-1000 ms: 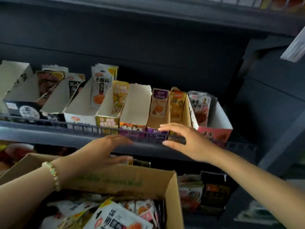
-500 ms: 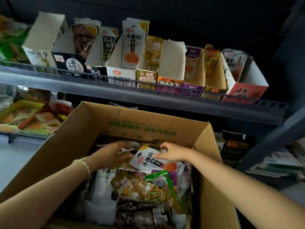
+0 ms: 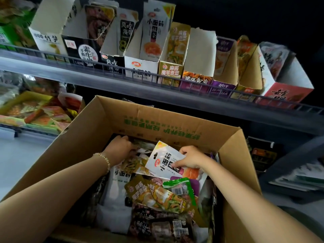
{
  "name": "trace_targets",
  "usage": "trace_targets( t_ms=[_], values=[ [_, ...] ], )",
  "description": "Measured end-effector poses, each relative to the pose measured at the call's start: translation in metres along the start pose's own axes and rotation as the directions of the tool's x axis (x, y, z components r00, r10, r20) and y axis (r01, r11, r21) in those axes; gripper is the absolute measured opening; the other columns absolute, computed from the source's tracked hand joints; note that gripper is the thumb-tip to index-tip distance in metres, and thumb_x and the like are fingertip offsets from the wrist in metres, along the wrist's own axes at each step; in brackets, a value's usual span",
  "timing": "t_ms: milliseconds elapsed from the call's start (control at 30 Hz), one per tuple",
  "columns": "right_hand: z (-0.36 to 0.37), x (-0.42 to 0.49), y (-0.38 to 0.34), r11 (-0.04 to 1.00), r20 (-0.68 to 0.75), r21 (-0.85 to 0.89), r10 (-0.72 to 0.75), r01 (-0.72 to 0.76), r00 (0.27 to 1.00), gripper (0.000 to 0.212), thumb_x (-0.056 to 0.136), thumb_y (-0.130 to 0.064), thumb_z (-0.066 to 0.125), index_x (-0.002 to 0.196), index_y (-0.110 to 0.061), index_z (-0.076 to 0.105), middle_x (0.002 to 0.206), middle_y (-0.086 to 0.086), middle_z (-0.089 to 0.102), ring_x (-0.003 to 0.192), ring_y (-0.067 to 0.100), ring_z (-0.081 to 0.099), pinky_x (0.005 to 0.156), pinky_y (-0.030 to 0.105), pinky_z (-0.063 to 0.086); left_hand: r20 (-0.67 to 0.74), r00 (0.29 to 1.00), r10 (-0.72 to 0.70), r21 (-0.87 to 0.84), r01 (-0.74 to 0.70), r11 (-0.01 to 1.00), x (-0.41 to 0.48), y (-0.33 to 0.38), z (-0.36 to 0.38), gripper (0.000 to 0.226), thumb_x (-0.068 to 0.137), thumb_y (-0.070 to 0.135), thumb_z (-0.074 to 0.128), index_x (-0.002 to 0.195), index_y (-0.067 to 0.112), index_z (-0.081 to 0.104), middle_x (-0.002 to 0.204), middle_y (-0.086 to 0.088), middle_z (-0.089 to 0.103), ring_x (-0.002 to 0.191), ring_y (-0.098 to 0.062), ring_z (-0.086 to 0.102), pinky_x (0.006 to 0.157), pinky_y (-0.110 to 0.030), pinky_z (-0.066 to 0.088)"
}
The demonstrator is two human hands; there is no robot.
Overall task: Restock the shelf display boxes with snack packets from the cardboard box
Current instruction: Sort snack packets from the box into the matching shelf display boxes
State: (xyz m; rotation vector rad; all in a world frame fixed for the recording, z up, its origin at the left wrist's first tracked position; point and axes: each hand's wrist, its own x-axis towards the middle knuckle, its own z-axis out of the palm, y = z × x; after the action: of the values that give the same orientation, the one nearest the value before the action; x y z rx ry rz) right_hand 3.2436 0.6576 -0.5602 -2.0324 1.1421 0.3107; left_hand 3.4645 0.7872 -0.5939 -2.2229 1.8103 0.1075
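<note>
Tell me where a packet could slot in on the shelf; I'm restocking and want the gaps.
Look empty: the white-walled box between the yellow box and purple box; also the far-left white box beside the black box. The red box has front room. The cardboard box is crowded.

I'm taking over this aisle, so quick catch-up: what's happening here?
A person is restocking snacks. Both hands are down in the open cardboard box below the shelf. The right hand pinches a white packet, tilted up over the other packets. The left hand reaches in at the box's far end; whether it grips anything is hidden. A matching white display box stands on the shelf above, partly filled.
</note>
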Motion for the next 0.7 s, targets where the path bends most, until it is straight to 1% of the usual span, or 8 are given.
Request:
trace_targets(
  t_ms=[67, 167, 300, 367, 433, 500, 600, 700],
  values=[
    [-0.011, -0.006, -0.006, 0.997, -0.014, 0.058, -0.052, 0.053, 0.999, 0.028, 0.073, -0.024, 0.083, 0.080, -0.016, 0.057, 0.093, 0.004, 0.066, 0.082, 0.018, 0.062, 0.068, 0.029, 0.049, 0.020, 0.998, -0.054, -0.104, 0.056, 0.993, -0.001, -0.002, -0.007, 0.032, 0.103, 0.033, 0.037, 0.110, 0.020, 0.065, 0.112, -0.004, 0.067, 0.106, -0.021, 0.058, 0.086, -0.030, 0.040],
    [-0.031, -0.021, -0.015, 0.946, -0.038, 0.294, -0.130, 0.136, 0.991, 0.025, 0.073, -0.018, 0.081, 0.093, -0.014, 0.067, 0.095, 0.004, 0.073, 0.083, 0.019, 0.070, 0.082, 0.036, 0.057, 0.047, 0.994, -0.101, -0.547, 0.110, 0.830, -0.012, -0.010, -0.030, 0.029, 0.100, 0.028, 0.046, 0.088, 0.009, 0.065, 0.094, -0.008, 0.069, 0.087, -0.022, 0.063, 0.076, -0.033, 0.047],
    [-0.048, -0.047, -0.027, 0.746, -0.148, 0.594, -0.268, 0.303, 0.952, 0.017, 0.081, -0.018, 0.072, 0.099, -0.017, 0.070, 0.099, 0.008, 0.074, 0.086, 0.019, 0.072, 0.076, 0.031, 0.059, -0.176, 0.960, -0.220, -0.771, 0.004, 0.636, -0.043, -0.011, -0.077, 0.035, 0.099, 0.031, 0.045, 0.077, 0.008, 0.060, 0.072, -0.001, 0.064, 0.063, -0.008, 0.060, 0.061, -0.029, 0.046],
    [-0.047, -0.057, -0.036, 0.565, -0.208, 0.752, -0.287, 0.340, 0.935, 0.020, 0.082, -0.019, 0.066, 0.101, -0.015, 0.068, 0.102, 0.007, 0.074, 0.089, 0.018, 0.072, 0.075, 0.027, 0.058, -0.228, 0.903, -0.363, -0.908, -0.064, 0.413, -0.057, -0.003, -0.095, 0.034, 0.100, 0.029, 0.044, 0.079, 0.010, 0.061, 0.072, 0.001, 0.068, 0.060, -0.003, 0.062, 0.055, -0.022, 0.047],
    [-0.044, -0.063, -0.043, 0.409, -0.225, 0.850, -0.289, 0.333, 0.930, 0.032, 0.078, -0.024, 0.063, 0.108, -0.015, 0.065, 0.105, 0.005, 0.073, 0.094, 0.018, 0.071, 0.076, 0.027, 0.058, -0.178, 0.859, -0.480, -0.984, -0.151, 0.096, -0.064, 0.006, -0.106, 0.031, 0.102, 0.027, 0.042, 0.088, 0.009, 0.063, 0.080, -0.002, 0.074, 0.068, -0.004, 0.068, 0.057, -0.017, 0.052],
    [-0.040, -0.066, -0.047, 0.353, -0.170, 0.895, -0.295, 0.272, 0.940, 0.039, 0.076, -0.027, 0.061, 0.114, -0.017, 0.063, 0.108, 0.004, 0.073, 0.097, 0.019, 0.070, 0.079, 0.030, 0.058, -0.099, 0.853, -0.512, -0.968, -0.202, -0.149, -0.064, 0.015, -0.112, 0.029, 0.103, 0.026, 0.040, 0.095, 0.012, 0.064, 0.086, -0.001, 0.076, 0.075, -0.010, 0.072, 0.061, -0.018, 0.054],
    [-0.034, -0.068, -0.049, 0.383, -0.010, 0.916, -0.278, 0.120, 0.961, 0.042, 0.076, -0.026, 0.061, 0.116, -0.015, 0.063, 0.109, 0.010, 0.072, 0.093, 0.022, 0.070, 0.081, 0.037, 0.058, -0.035, 0.835, -0.550, -0.958, -0.184, -0.218, -0.057, 0.026, -0.115, 0.029, 0.104, 0.026, 0.037, 0.097, 0.012, 0.061, 0.090, -0.002, 0.075, 0.080, -0.015, 0.072, 0.062, -0.021, 0.056],
    [-0.025, -0.066, -0.053, 0.357, 0.078, 0.934, -0.268, 0.024, 0.960, 0.040, 0.076, -0.023, 0.061, 0.114, -0.011, 0.064, 0.110, 0.016, 0.070, 0.089, 0.024, 0.070, 0.082, 0.038, 0.056, -0.016, 0.795, -0.607, -0.967, -0.167, -0.193, -0.052, 0.035, -0.112, 0.025, 0.103, 0.026, 0.038, 0.096, 0.009, 0.054, 0.087, -0.004, 0.070, 0.078, -0.018, 0.069, 0.056, -0.018, 0.054]
  ],
)
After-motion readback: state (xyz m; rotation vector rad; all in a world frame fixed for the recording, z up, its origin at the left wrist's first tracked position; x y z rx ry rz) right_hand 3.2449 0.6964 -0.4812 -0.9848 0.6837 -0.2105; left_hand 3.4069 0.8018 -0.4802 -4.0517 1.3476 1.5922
